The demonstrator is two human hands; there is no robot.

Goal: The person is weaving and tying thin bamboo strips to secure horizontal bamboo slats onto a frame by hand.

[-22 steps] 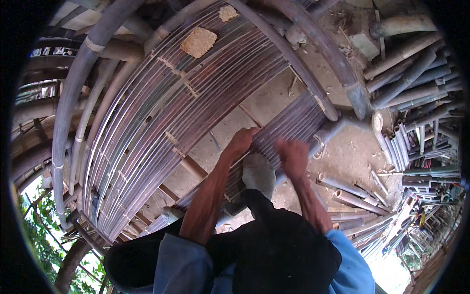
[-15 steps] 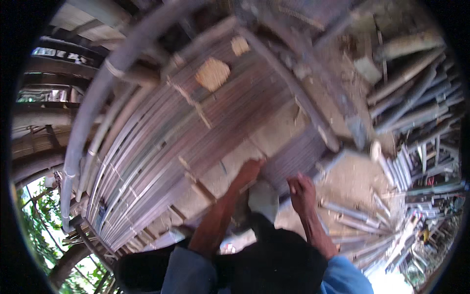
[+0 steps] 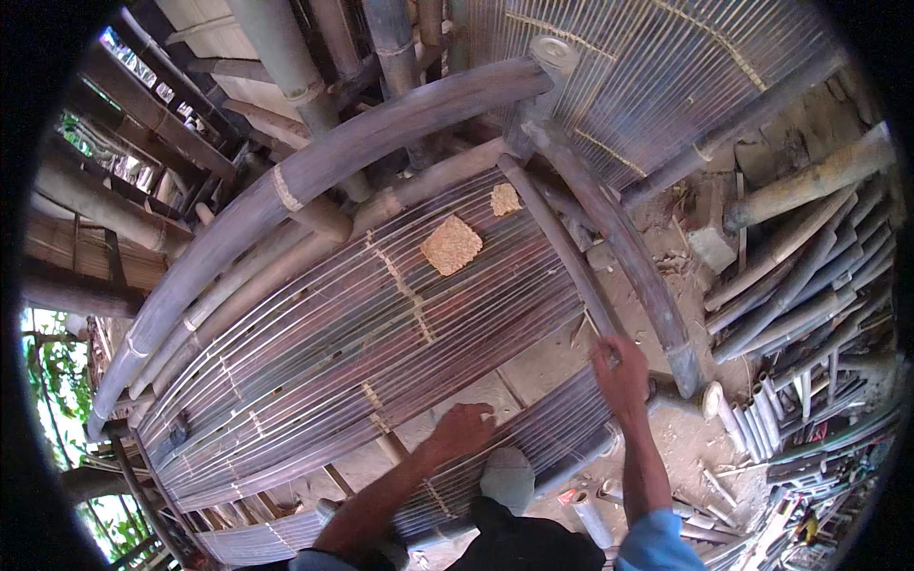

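We look down through a wide fisheye camera, the left one of a side-by-side pair worn on the person's head. The view stands upright and unmirrored. Nearest us, at the lower edge, are a black cloth garment (image 3: 524, 541) and a light-blue sleeve (image 3: 659, 544); we see the bare left hand (image 3: 459, 433) and bare right hand (image 3: 624, 373) from above and behind. Beyond them we face obliquely across a purplish-brown seat of slender slats (image 3: 314, 324). Toward the rim, a thick grey-brown bamboo rail (image 3: 314, 171) bows. Our field spans green foliage (image 3: 59, 390), left, to stacked grey-brown bamboo poles (image 3: 790, 295), right.
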